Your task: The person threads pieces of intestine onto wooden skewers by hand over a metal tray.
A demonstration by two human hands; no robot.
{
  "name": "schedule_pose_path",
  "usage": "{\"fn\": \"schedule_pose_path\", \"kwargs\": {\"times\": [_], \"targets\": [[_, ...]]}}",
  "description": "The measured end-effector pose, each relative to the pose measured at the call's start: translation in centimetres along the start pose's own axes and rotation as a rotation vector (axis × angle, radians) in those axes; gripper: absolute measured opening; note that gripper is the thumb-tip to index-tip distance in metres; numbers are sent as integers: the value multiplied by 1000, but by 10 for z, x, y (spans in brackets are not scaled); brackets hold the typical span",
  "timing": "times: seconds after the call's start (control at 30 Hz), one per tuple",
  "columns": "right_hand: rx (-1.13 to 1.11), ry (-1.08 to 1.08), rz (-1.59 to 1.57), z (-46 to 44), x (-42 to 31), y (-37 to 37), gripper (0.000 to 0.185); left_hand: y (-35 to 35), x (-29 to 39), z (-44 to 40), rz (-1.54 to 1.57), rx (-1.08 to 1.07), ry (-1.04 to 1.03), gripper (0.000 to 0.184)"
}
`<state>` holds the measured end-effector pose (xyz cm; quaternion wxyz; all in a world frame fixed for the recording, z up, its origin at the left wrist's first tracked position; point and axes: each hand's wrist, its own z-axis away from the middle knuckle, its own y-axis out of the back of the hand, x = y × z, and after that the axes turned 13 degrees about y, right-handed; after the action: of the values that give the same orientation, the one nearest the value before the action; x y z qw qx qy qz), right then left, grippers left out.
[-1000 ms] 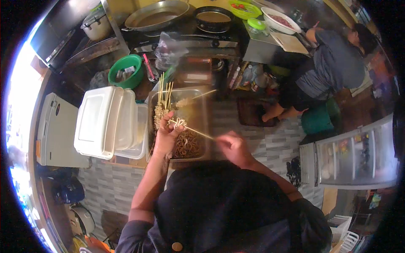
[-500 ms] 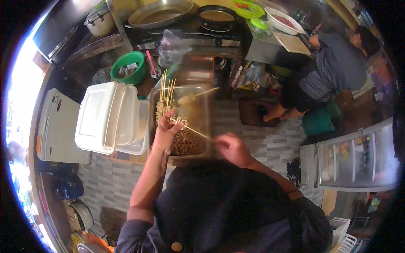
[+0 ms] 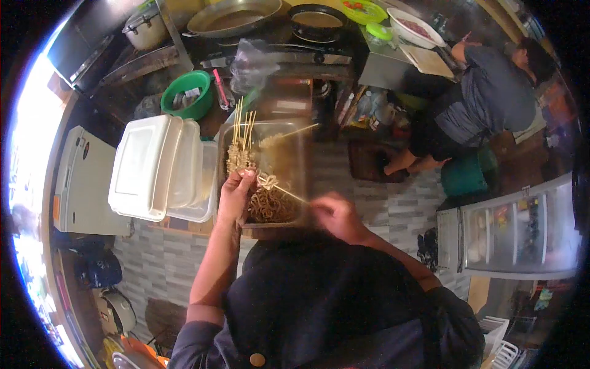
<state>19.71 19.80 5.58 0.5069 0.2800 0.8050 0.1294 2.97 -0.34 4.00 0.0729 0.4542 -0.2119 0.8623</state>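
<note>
My right hand [image 3: 337,215], slightly blurred, pinches the bare end of a bamboo skewer [image 3: 287,190] that points left over a metal tray [image 3: 300,166]. Pale folded strips [image 3: 268,180] are threaded on its far end. My left hand [image 3: 235,189] is closed with thumb and fingertips together, just left of those strips; what lies between its fingers is hidden. Beyond it, several loaded skewers [image 3: 241,155] rest at the tray's left side, sticks pointing away. Another skewer [image 3: 298,131] lies across the far right corner. Loose curly brown strips [image 3: 269,208] are heaped in the tray's near part.
White plastic containers and lids [image 3: 142,169] stand left of the tray. A green basin [image 3: 203,101] and a clear plastic bag [image 3: 252,64] are behind it. Pans [image 3: 236,18] sit on the stove. Another person [image 3: 485,98] works at the right counter by a chopping board [image 3: 427,61].
My left hand has shifted slightly left, off the threaded strips, and its fingers have drawn together. The right hand still holds the skewer in nearly the same place.
</note>
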Motion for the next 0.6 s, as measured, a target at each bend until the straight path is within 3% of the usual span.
{"fn": "schedule_pose_path", "kwargs": {"times": [0.07, 0.27, 0.4, 0.47, 0.5, 0.57, 0.6], "targets": [[-10, 13, 20, 1, 3, 0, 15, -2, 0, 2, 105, -27, 34, 7], [-23, 68, 62, -1, 5, 1, 12, -5, -4, 0, 41, -86, 183, 9], [7, 55, -28, -3, 10, 1, 13, -12, -1, 3, 144, -120, 130, 8], [3, -3, -40, -3, 9, 6, 12, -12, 4, 7, -114, -209, -112, 2], [-2, -62, -52, -4, 9, 9, 12, -12, 9, 10, -115, -208, -113, 2], [22, -16, -40, -4, 14, 13, 12, -11, 19, 18, -542, -102, -252, 6], [46, 29, -25, -5, 15, 15, 12, -8, 19, 17, -542, -99, -252, 6]]}}
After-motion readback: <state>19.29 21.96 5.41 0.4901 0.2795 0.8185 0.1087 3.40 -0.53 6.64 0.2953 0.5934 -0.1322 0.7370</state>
